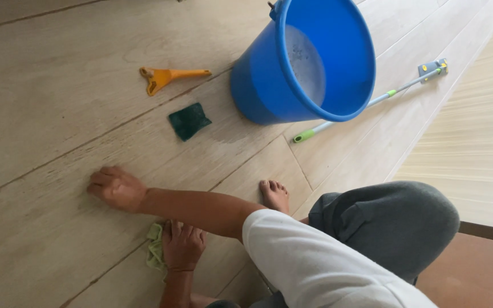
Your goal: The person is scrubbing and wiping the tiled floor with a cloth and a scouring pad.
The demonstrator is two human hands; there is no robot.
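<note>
Crouched barefoot on a pale plank floor (58,102), in grey trousers and a white sleeve. Left hand (182,246) pressed palm-down on a crumpled light-green cloth (154,246) near the floor's near edge, fingers spread over the fabric rather than closed round it, cloth bunched out past the hand's left side and flat against the boards. Right hand (115,188) reaching across in front of the left arm and planted on bare boards just beyond the cloth, fingers curled under in a loose fist, nothing visible in its grip. Bare foot (275,195) resting on the planks just right of the forearm, bent knee (395,225) beside it. Farther out, toward the middle of the floor, a dark green scouring pad (189,120) lying flat, well apart from both hands. Beyond it, an orange-yellow hand scraper (164,77), handle pointing toward a blue plastic bucket (269,80). Bucket standing near the floor's far edge, soapy water inside, a damp patch on the boards at its base. Behind the bucket, a mop (372,102) with a metal and green pole lying slantwise toward the floor's right edge.
</note>
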